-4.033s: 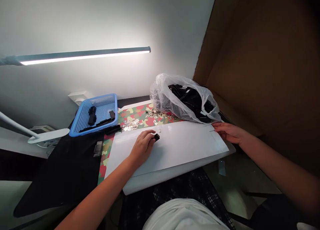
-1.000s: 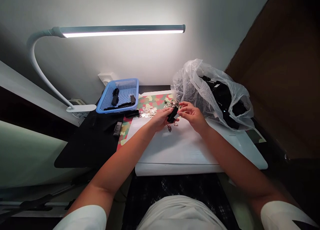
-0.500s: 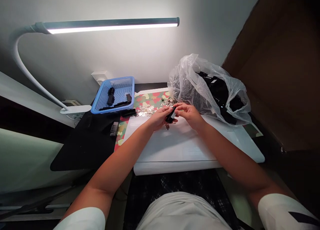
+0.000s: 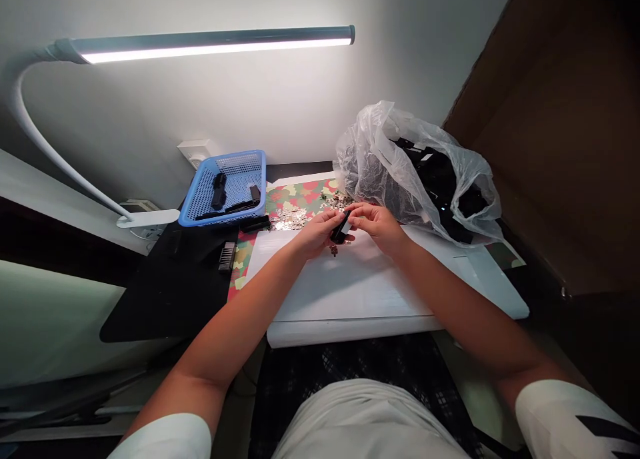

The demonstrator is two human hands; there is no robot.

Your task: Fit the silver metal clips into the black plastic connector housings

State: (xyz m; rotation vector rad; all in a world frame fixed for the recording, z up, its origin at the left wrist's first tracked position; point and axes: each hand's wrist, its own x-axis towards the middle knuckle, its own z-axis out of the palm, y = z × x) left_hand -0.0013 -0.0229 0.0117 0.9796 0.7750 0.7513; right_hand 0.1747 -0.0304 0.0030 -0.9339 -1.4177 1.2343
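My left hand [image 4: 316, 233] and my right hand [image 4: 376, 223] meet over the far part of a white board [image 4: 360, 292]. Between their fingertips they hold a small black plastic part [image 4: 341, 226], both hands closed on it. A few tiny metal pieces [image 4: 333, 249] lie on the board just under the hands. A heap of small shiny metal pieces [image 4: 290, 219] lies on the patterned mat [image 4: 295, 196] right behind the hands.
A clear plastic bag [image 4: 415, 172] of black parts sits at the right. A blue basket [image 4: 225, 187] with black parts stands at the back left on a black mat [image 4: 170, 286]. A black comb-like part [image 4: 227, 256] lies there. A lamp bar [image 4: 215, 40] hangs overhead.
Four seconds ago my hands lay apart on the board, the left on the black part. Now both hold it together near the metal pieces. Over the last second they barely moved.
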